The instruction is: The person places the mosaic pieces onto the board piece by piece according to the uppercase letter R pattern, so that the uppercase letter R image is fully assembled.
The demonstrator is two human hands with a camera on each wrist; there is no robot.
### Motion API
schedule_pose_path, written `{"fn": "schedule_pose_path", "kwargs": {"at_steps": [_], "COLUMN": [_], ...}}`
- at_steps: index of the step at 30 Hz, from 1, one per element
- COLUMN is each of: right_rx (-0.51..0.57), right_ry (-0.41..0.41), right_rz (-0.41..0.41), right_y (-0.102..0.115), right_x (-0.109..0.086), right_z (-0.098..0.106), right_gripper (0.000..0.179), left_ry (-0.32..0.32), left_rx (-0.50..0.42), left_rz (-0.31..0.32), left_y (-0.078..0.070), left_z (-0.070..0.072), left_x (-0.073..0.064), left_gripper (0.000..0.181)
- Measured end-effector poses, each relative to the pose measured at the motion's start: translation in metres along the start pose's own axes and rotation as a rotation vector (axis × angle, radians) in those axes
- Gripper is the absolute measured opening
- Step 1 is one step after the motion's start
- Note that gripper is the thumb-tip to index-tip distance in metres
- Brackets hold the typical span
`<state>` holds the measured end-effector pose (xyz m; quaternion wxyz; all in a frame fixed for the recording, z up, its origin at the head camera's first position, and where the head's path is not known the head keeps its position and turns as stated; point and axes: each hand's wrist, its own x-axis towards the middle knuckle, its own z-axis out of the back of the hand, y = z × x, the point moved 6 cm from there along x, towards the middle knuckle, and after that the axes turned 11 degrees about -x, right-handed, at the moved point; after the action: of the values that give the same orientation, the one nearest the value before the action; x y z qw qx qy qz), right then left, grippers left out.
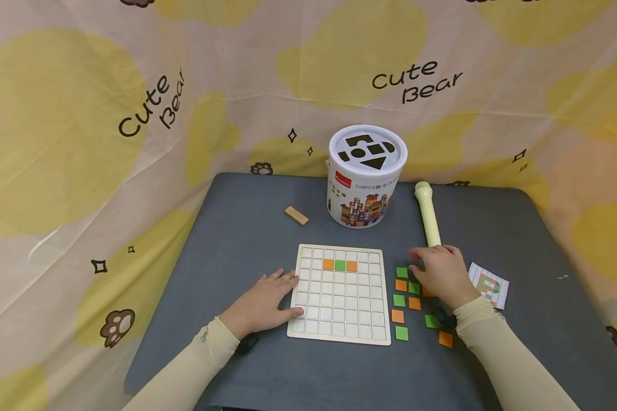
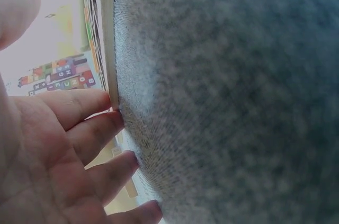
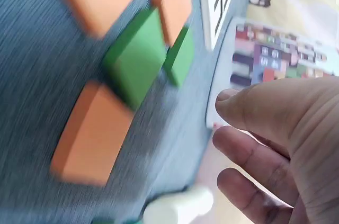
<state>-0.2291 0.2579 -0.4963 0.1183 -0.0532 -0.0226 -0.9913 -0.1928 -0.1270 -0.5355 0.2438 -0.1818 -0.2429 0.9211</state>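
Observation:
A pale wooden grid board [image 1: 345, 332] lies on the table with an orange, a green and an orange tile [image 1: 352, 266] side by side in one upper row. My left hand [image 1: 262, 302] is spread at the board's left edge, its fingertips touching the edge in the left wrist view. Over the loose tiles right of the board hovers my right hand [image 1: 444, 274]. In the right wrist view its thumb and fingers are loosely bent, with nothing visible between them. Below that hand lie green tiles [image 3: 139, 57] and orange tiles [image 3: 94, 134], partly hidden by it in the head view.
A white block bucket [image 1: 362, 194] with a shape-hole lid stands behind the board. Left of it lies a small wooden block [image 1: 296, 216]. A cream stick with a rounded head [image 1: 428, 214] lies behind my right hand. A printed pattern card [image 1: 496, 288] is at the right.

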Motion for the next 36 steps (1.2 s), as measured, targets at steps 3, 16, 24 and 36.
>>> {"fn": "schedule_pose_path", "kwargs": {"at_steps": [3, 16, 24, 36], "right_rx": [0.0, -0.013, 0.042, 0.067], "right_ry": [-0.005, 0.028, 0.123, 0.169], "right_rz": [-0.035, -0.123, -0.178, -0.191], "right_y": [-0.013, -0.057, -0.072, -0.075], "right_x": [-0.006, -0.02, -0.021, -0.019], "right_z": [-0.001, -0.008, -0.016, -0.021], "right_gripper": [0.027, 0.025, 0.023, 0.018], "left_ry": [-0.001, -0.01, -0.011, -0.013], "left_rx": [0.004, 0.007, 0.01, -0.002], "left_rz": [-0.001, -0.009, -0.003, -0.007], "left_y": [0.0, 0.002, 0.002, 0.001], "left_z": [-0.001, -0.002, -0.004, -0.003], "left_x": [0.0, 0.002, 0.001, 0.001], "left_gripper": [0.085, 0.086, 0.086, 0.085]}}
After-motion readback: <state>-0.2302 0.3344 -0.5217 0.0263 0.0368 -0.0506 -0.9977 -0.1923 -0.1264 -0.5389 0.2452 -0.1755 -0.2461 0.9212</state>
